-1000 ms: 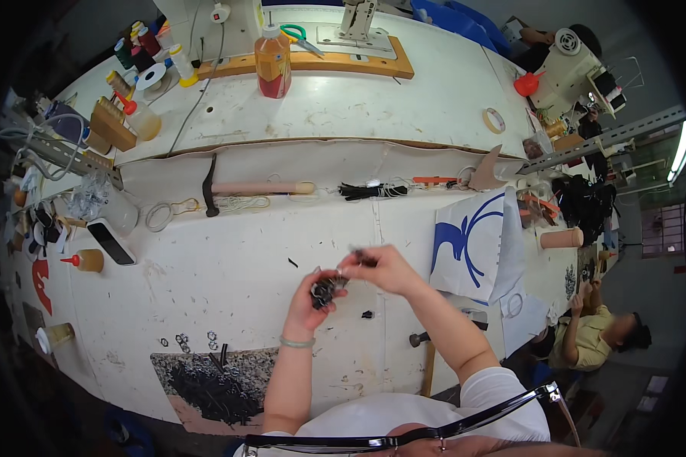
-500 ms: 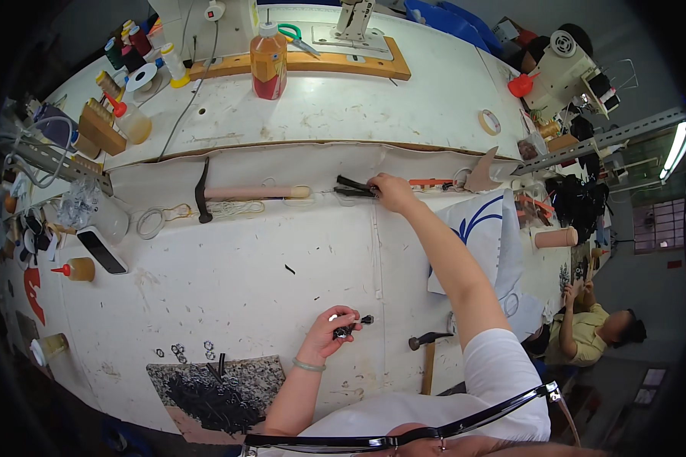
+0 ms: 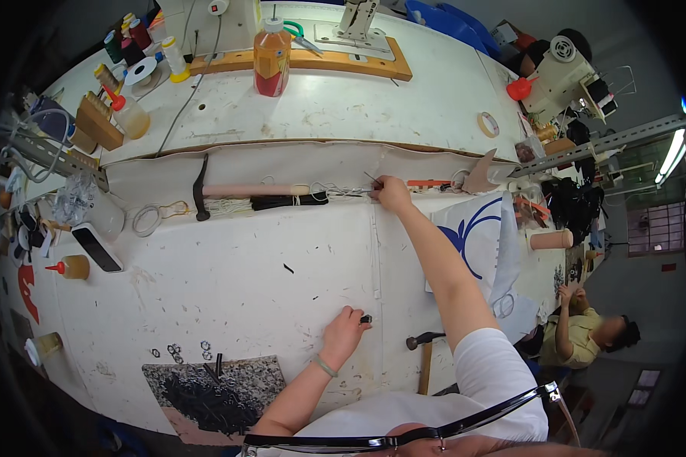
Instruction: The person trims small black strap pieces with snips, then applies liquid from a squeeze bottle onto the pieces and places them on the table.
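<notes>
My left hand [image 3: 343, 335] is closed over the near middle of the white table, and a small black piece with a shiny metal part [image 3: 367, 319] sticks out of its fingers. The rest of what it holds is hidden by the palm. Farther off, my right hand [image 3: 392, 195] reaches to the trough along the table's back edge. Its fingers are pinched, with a thin dark stick-like tool [image 3: 370, 177] slanting up from them. Left of that hand a tied bundle of black strips [image 3: 290, 200] lies below the wooden handle of a hammer [image 3: 201, 188], beside pale cord [image 3: 334, 188].
A stone slab [image 3: 263, 373] carries a heap of black strips [image 3: 213, 404], with several metal rings [image 3: 175, 352] beyond it. A second hammer [image 3: 425, 365] lies near my right arm. A phone [image 3: 97, 247] and glue bottle [image 3: 72, 266] stand left. One person [image 3: 585, 335] sits at right.
The black bundle has left my right hand and lies to the left, by the hammer handle. That hand now pinches a thin tool. My left hand has turned, covering most of what it holds.
</notes>
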Demonstrator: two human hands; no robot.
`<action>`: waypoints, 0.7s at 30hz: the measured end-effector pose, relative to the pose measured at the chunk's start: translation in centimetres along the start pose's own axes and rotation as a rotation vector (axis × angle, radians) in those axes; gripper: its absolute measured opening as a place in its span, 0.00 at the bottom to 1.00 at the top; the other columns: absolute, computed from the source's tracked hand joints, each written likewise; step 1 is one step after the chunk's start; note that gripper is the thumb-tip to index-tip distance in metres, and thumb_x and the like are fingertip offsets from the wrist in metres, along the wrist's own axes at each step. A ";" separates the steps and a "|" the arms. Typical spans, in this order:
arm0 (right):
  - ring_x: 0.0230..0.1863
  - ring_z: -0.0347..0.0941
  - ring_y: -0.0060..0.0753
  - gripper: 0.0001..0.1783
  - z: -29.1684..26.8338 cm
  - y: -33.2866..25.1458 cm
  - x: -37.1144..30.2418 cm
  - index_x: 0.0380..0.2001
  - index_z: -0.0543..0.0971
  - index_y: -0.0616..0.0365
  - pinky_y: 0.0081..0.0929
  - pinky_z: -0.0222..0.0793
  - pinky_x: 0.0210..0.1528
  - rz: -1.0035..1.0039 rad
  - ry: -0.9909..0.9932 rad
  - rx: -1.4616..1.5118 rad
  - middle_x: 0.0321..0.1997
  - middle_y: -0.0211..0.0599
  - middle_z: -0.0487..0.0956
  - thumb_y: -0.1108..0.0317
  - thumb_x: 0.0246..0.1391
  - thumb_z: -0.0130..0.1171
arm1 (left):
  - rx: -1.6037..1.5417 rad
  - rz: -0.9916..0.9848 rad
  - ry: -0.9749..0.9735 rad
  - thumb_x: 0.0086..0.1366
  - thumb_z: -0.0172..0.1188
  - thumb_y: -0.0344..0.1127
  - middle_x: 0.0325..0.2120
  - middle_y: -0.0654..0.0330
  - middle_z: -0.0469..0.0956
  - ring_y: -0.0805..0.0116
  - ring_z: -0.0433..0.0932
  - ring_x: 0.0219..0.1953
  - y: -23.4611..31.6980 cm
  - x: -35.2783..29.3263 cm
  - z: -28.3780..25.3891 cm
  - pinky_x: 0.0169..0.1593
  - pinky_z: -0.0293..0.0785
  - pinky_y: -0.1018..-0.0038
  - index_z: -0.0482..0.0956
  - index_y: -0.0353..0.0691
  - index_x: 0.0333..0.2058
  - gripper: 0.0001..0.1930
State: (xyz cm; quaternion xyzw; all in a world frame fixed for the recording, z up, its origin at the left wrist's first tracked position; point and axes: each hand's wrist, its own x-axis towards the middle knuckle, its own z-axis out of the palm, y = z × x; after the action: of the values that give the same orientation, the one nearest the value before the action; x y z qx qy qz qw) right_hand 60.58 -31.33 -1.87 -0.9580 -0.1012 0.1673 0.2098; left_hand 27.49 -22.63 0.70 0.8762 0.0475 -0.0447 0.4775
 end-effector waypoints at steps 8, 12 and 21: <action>0.34 0.73 0.43 0.15 -1.0 1.8 -1.5 0.33 0.78 0.56 0.33 0.67 0.39 -0.077 0.203 0.041 0.29 0.40 0.77 0.66 0.37 0.63 | -0.462 -0.124 0.028 0.52 0.59 0.29 0.27 0.61 0.71 0.72 0.71 0.20 -0.8 0.9 -1.6 0.20 0.65 0.76 0.69 0.39 0.25 0.06; 0.27 0.71 0.28 0.13 -3.3 4.5 -3.8 0.34 0.78 0.58 0.23 0.66 0.30 -0.012 0.325 0.348 0.24 0.33 0.76 0.67 0.41 0.61 | -1.473 -0.531 -0.126 0.51 0.54 0.22 0.28 0.58 0.71 0.76 0.67 0.18 -0.1 2.6 -3.8 0.16 0.58 0.82 0.66 0.42 0.27 0.08; 0.26 0.67 0.14 0.12 -5.0 -6.2 -18.3 0.37 0.78 0.58 0.15 0.61 0.26 -0.144 -0.304 0.783 0.26 0.26 0.77 0.66 0.48 0.59 | -1.873 -0.660 -0.122 0.59 0.48 0.32 0.30 0.61 0.70 0.69 0.71 0.30 0.1 6.7 -3.9 0.22 0.67 0.81 0.66 0.43 0.48 0.17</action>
State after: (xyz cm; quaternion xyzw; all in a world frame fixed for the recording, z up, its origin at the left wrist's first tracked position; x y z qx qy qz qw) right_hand 44.75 -32.43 10.18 -0.7611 -0.1263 0.3175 0.5514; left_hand 34.26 -19.15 2.05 0.0846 0.2804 -0.1645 0.9419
